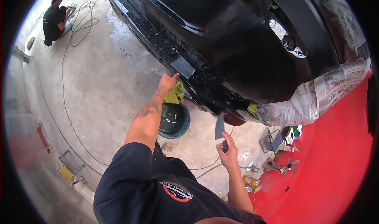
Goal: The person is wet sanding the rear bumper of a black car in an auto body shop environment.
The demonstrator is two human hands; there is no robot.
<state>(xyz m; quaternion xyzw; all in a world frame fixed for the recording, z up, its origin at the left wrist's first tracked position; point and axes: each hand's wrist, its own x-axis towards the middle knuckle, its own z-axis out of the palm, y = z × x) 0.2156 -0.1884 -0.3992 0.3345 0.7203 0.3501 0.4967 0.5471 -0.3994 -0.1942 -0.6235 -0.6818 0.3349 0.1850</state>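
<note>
A putty knife [219, 127] with a wide grey blade and dark handle is gripped in my right hand [227, 151], its blade pointing up toward the car's lower corner. My left hand [168, 82] is closed at the edge of the black bumper [205, 76], with a yellow-green cloth [173, 94] hanging from under its fingers; part of the grip is hidden. Just beyond those fingers, a grey rectangular pad [183, 67] lies on the bumper. Below the cloth stands a dark round basin [173, 121] on the floor.
Newspaper masking [304, 101] covers the car's right side. A fan [282, 167], a folding stool [271, 140] and small boxes [251, 183] stand by the red surface [323, 176]. A person [56, 21] crouches far left near a looped cable [85, 23].
</note>
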